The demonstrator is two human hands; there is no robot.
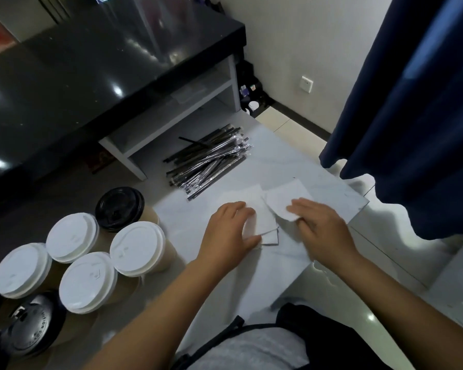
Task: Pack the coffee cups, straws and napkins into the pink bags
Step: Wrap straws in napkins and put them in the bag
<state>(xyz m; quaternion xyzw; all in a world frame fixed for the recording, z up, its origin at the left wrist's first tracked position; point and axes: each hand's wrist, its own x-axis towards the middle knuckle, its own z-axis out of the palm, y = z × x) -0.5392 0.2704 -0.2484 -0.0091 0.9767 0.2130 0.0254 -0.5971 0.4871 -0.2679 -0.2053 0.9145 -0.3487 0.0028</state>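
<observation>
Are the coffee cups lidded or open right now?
Lidded: all six coffee cups in view carry lids, four white, two black.

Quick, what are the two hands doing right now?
Left hand: fingers curled over the napkin stack, holding it down.
Right hand: pinching one napkin off the stack.
</observation>
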